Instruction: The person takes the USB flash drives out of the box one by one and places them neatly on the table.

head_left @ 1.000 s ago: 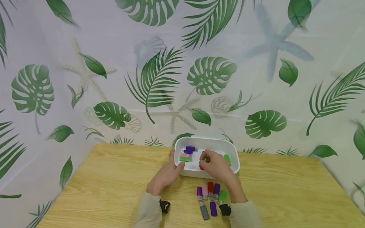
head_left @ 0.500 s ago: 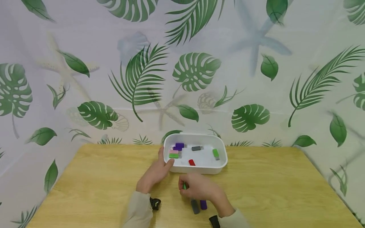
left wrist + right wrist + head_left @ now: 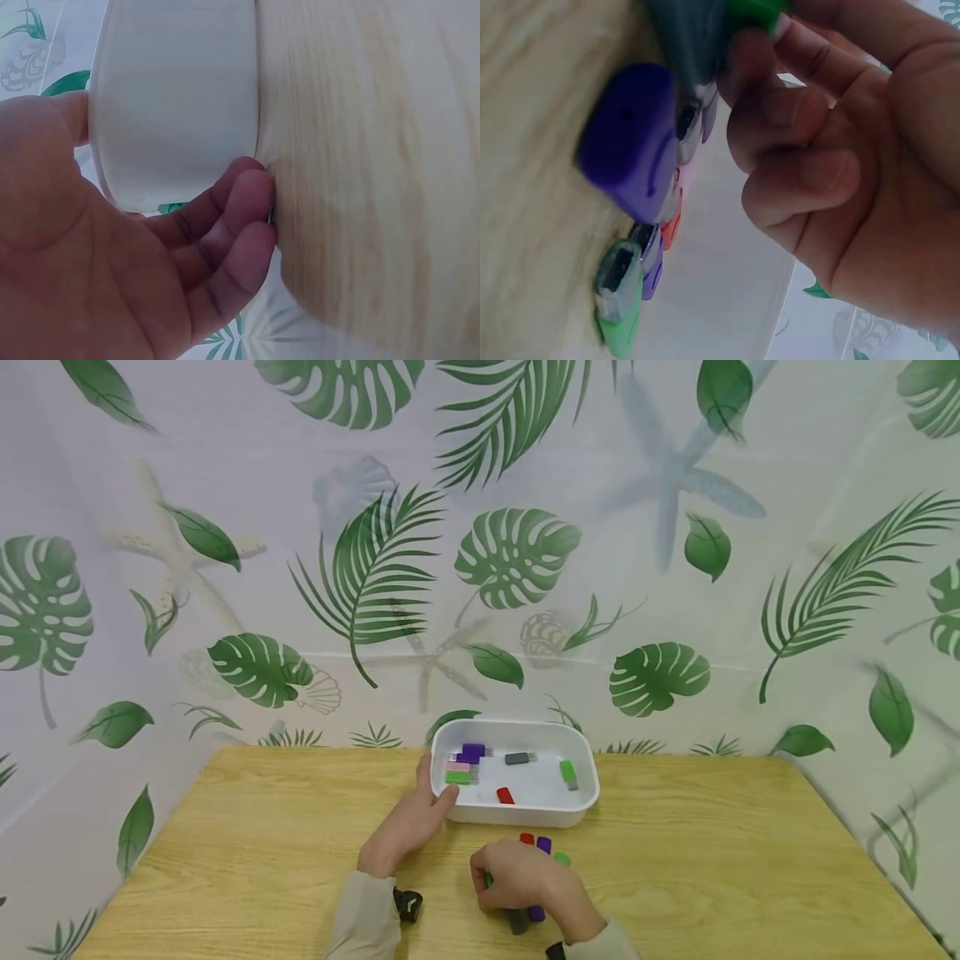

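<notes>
My left hand grips the left end of a white bin, thumb at the rim; in the left wrist view its fingers curl low beside the bin wall. In front of the bin my right hand pinches a green USB stick, mostly covered in the head view. Beneath and beside that hand lie a grey stick, purple sticks, a red one and a light green one. The right wrist view shows a purple stick close up.
Inside the bin are a stack of purple, pink and green sticks at the left, a grey stick, a red stick and a green stick. A leaf-patterned cloth hangs behind the wooden table.
My right hand has come out of the bin toward the table front with the green stick, and now sits over the loose sticks. My left hand stays on the bin; the head view has shifted.
</notes>
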The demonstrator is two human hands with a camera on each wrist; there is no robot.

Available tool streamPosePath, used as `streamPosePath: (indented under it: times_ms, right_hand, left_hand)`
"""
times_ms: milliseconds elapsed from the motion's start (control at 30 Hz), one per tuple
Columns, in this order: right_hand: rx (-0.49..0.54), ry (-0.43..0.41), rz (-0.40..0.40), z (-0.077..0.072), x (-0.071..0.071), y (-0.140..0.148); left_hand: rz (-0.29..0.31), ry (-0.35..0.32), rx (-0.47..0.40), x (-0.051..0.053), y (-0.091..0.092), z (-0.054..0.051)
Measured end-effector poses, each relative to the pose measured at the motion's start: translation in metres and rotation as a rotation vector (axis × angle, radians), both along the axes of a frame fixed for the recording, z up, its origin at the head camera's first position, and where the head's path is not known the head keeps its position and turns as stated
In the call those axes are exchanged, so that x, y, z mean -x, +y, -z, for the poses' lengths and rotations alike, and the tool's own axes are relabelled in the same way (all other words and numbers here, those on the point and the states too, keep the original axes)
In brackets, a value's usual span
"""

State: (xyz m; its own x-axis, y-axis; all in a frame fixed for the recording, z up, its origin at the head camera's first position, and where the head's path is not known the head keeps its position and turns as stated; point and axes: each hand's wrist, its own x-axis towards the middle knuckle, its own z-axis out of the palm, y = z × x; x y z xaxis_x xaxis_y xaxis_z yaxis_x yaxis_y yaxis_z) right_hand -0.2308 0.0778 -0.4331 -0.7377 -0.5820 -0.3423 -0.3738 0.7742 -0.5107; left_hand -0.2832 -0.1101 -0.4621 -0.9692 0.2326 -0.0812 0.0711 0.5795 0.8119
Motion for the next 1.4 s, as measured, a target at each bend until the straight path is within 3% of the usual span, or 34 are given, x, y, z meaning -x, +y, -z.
streamPosePath:
  times_ms: [467,767,1200,1400]
  right_hand:
    - [-0.024,-0.076,0.073,-0.002,0.001,-0.001]
    - [-0.007,-0.042,0.019,-0.001,0.000,-0.003]
    - [0.021,-0.048,-0.001,0.000,0.002,0.003]
    - [0.034,-0.045,-0.024,-0.003,0.003,0.015]
  left_hand:
    - [-0.018,-0.009,-0.005,0.000,0.001,0.001]
    - [-0.019,-0.003,0.008,0.001,0.001,0.003]
    - [-0.015,-0.008,0.003,0.001,0.001,0.004]
    - [-0.013,0.037,0.015,0.001,0.000,0.003]
